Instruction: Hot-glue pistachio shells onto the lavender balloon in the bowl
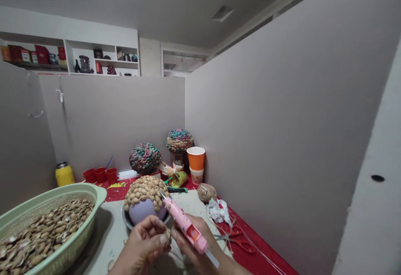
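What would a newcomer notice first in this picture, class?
Probably the pink glue gun in the right hand, bottom centre, its tip by the shell-covered ball; the left hand pinches a shell. Then the green basket of shells at left, and two multicoloured balls beside the orange cup behind.

Red-covered table [266, 258], green basket [78, 208], red cups [100, 175], yellow flask [64, 174], twine ball [206, 192], red scissors [242, 241], orange cup [196, 158]

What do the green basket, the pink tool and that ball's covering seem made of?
Green basket: matte plastic, mesh walls. Pink glue gun in the right hand: glossy plastic, probably. Ball covering: dry tan nut shells, likely pistachio, like those in the basket; the left hand pinches one shell. Bare ball beneath: smooth, perhaps foam.
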The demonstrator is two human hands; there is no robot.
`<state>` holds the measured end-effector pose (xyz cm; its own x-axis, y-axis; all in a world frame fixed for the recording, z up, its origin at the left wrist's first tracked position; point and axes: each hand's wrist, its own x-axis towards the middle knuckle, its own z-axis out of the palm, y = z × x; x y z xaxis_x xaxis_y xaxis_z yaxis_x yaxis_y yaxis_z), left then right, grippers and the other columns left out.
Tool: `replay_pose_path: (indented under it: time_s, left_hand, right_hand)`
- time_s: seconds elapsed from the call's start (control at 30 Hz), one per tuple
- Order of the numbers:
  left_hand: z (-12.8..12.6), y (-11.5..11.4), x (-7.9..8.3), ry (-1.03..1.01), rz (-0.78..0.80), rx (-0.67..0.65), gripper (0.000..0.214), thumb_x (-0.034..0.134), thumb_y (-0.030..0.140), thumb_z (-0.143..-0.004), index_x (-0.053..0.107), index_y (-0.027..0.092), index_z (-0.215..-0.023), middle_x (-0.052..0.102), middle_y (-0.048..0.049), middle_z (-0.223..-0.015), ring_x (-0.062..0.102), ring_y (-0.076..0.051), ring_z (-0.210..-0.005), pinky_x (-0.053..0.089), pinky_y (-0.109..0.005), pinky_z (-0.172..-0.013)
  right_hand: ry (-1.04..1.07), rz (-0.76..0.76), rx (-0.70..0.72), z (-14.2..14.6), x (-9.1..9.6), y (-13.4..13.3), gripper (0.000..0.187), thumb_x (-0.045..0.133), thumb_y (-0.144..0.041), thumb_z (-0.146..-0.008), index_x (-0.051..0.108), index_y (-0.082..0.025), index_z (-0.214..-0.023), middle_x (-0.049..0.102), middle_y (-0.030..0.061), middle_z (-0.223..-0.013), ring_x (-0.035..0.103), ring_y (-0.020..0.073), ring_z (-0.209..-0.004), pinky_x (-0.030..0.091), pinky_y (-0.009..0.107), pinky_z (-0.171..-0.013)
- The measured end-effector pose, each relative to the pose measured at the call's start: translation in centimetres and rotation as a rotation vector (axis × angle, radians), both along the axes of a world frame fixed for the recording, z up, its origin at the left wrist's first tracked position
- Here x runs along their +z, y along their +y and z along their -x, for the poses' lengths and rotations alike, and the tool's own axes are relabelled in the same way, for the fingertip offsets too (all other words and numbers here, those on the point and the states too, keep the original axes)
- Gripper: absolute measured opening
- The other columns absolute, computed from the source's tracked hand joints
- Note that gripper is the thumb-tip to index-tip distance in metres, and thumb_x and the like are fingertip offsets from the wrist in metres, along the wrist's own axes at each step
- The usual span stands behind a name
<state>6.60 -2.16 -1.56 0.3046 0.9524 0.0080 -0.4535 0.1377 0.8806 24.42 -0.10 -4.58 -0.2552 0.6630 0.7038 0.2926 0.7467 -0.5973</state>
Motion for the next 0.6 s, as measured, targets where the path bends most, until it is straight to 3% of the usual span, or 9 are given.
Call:
replay_pose_path:
  time_s: [0.2,0.43,0.6]
  left_hand:
    - [-0.6,-1.4,0.7,0.042,-0.077,0.141,0.032,0.091,0.024,-0.057,0.064,0.017,-0.074,0.065,0.0013,-0.072,0.058,-0.012,-0.068,0.049,-0.023,-0.068]
    - [0.1,-1.1,2.1,-0.05,0.15,0.05,0.031,0.087,0.016,-0.064,0.064,0.017,-0.085,0.068,-0.0004,-0.08,0.065,-0.011,-0.071,0.055,-0.025,-0.075]
    - [0.4,-0.4,2.4,-0.091,0.212,-0.041,0.036,0.086,0.012,-0.063,0.064,0.016,-0.091,0.071,-0.0028,-0.081,0.067,-0.011,-0.069,0.057,-0.026,-0.074]
  right_hand:
    - [-0.011,-0.145,-0.001,0.5,0.9,-1.0,0.024,0.054,-0.035,-0.089,0.046,-0.021,-0.071,0.05,-0.0005,-0.069,0.045,0.0145,-0.061,0.035,0.026,-0.057]
    - [0.092,-0.038,-0.044,0.3,2.9,-2.0,0.024,0.049,-0.031,-0.091,0.046,-0.021,-0.07,0.048,-0.0011,-0.067,0.045,0.0126,-0.057,0.04,0.024,-0.057]
    - [0.108,0.073,0.002,0.4,3.8,-2.7,0.029,0.05,-0.033,-0.092,0.046,-0.021,-0.066,0.048,-0.0021,-0.059,0.045,0.0117,-0.052,0.04,0.023,-0.051]
